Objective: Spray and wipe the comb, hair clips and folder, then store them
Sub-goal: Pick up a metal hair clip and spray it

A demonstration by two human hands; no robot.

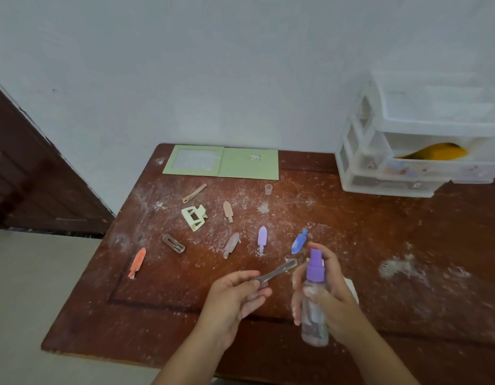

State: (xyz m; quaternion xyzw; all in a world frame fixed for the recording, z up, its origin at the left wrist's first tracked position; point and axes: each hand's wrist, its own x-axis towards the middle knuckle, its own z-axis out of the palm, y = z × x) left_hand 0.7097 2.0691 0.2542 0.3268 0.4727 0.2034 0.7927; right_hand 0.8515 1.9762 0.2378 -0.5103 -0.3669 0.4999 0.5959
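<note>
The left hand [235, 295] pinches a grey hair clip [276, 270] with its fingers above the counter [379, 245]. The right hand [332, 304] grips the spray bottle [314, 298], fingers curled around it, nozzle near the clip.

Dusty scuffed wooden table [351, 245], clear plastic bottle [314, 315]

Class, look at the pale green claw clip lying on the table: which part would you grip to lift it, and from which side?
Grip the pale green claw clip from above, pinching its outer long sides. It lies flat with open cut-outs facing up, and the table around it is bare.
</note>
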